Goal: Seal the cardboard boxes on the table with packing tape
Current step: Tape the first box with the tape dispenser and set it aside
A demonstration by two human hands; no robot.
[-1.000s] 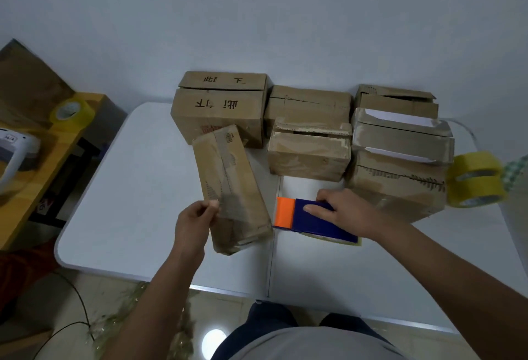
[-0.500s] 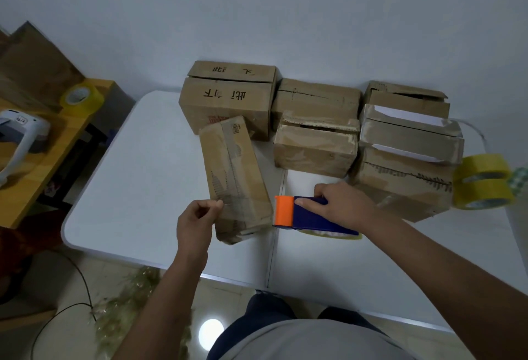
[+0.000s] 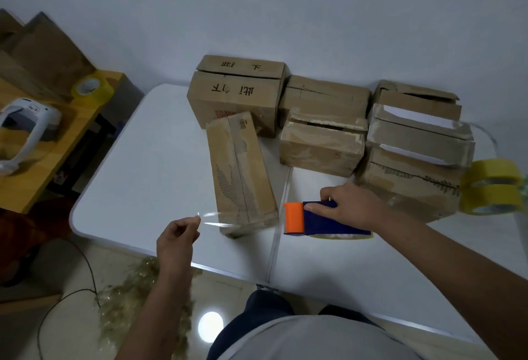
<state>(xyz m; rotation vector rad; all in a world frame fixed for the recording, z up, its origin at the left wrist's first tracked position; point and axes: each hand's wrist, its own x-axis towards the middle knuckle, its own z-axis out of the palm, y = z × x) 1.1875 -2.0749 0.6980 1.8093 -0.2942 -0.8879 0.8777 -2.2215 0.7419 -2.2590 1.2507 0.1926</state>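
Two hands work: the left grip [image 3: 178, 238] pinches a clear tape strip [image 3: 211, 218], the right [image 3: 347, 206] clasps the dispenser [image 3: 317, 221]; slack tape could fold and stick to itself.

left hand [image 3: 175, 241] pinches tape strip [image 3: 213, 218]; right hand [image 3: 347, 206] holds dispenser [image 3: 320, 221].

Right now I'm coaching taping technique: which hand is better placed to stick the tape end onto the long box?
Left. The left hand pinches the clear tape end beside the long box; the right hand holds the dispenser.
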